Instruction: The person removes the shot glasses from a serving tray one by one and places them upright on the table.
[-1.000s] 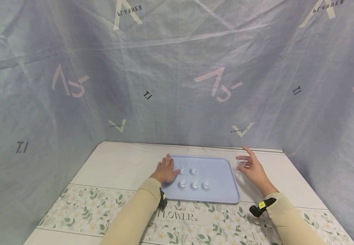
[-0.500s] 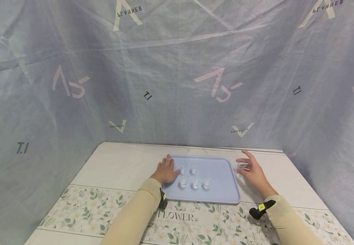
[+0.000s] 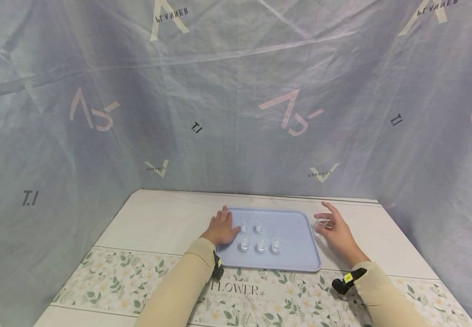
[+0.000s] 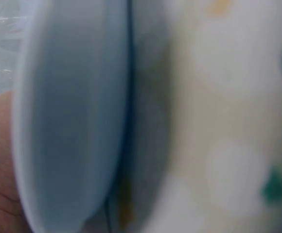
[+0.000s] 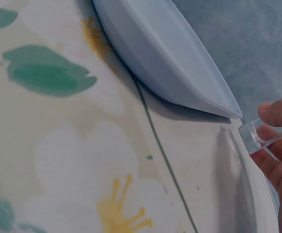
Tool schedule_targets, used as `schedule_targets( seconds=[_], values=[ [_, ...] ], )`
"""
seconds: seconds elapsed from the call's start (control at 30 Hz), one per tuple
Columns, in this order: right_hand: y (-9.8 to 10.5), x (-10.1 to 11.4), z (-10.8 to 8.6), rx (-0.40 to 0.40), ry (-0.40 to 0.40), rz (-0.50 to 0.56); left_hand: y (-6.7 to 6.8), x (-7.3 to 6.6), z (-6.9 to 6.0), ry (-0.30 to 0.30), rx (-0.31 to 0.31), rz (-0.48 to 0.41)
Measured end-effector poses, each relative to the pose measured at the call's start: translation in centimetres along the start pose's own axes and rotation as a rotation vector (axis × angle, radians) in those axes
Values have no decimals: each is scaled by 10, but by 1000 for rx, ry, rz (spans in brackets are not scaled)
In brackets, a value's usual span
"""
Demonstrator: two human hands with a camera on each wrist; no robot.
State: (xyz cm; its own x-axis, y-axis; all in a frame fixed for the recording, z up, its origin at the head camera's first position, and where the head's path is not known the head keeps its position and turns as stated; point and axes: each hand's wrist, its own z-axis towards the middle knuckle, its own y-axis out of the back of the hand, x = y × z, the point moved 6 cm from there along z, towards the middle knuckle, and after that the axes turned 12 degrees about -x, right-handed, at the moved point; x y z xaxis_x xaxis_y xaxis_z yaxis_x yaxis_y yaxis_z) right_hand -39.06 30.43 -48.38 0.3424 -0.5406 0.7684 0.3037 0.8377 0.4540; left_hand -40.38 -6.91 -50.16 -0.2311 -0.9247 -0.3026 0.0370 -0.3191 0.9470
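Observation:
My left hand (image 3: 221, 229) rests on the left side of the light blue tray (image 3: 297, 256), fingers straight and spread. Its thumb lies beside a clear shot glass (image 3: 244, 228). Two glasses stand in the back row, the second being another shot glass (image 3: 259, 228). Three more form the front row, with a shot glass (image 3: 276, 246) at its right end. Beyond the tray's right edge, my right hand (image 3: 341, 234) pinches a shot glass (image 5: 253, 138) between thumb and fingers. Whether that glass touches the table cannot be told. In the left wrist view, the tray's rim (image 4: 73, 121) covers most of my hand.
White cloth with a floral band (image 3: 301, 295) covers the table under the tray. A grey-blue curtain (image 3: 236, 136) hangs behind and along both sides. The tray's raised rim stands between the right hand and the standing glasses.
My right hand has lowered slightly with the shot glass, staying to the right of the tray. The left hand, the tray and the glasses on it look unmoved.

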Motion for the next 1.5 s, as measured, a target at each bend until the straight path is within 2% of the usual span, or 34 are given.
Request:
schedule_targets(
  seconds=[0.23, 0.6, 0.87, 1.13, 1.5],
  values=[
    [-1, -3, 0, -16, 11, -52, -1, 1, 1, -5, -7, 5],
    [-1, -14, 0, -40, 23, -78, -1, 1, 2, -11, -13, 1],
    [-1, -13, -3, -38, 29, -68, -10, 5, 6, -6, 1, -18],
    [-4, -16, -3, -36, 31, -68, 1, 0, 0, -7, -7, -2],
    [-5, -16, 0, -45, 32, -63, 1, 0, 0, -7, -10, 9]
  ],
)
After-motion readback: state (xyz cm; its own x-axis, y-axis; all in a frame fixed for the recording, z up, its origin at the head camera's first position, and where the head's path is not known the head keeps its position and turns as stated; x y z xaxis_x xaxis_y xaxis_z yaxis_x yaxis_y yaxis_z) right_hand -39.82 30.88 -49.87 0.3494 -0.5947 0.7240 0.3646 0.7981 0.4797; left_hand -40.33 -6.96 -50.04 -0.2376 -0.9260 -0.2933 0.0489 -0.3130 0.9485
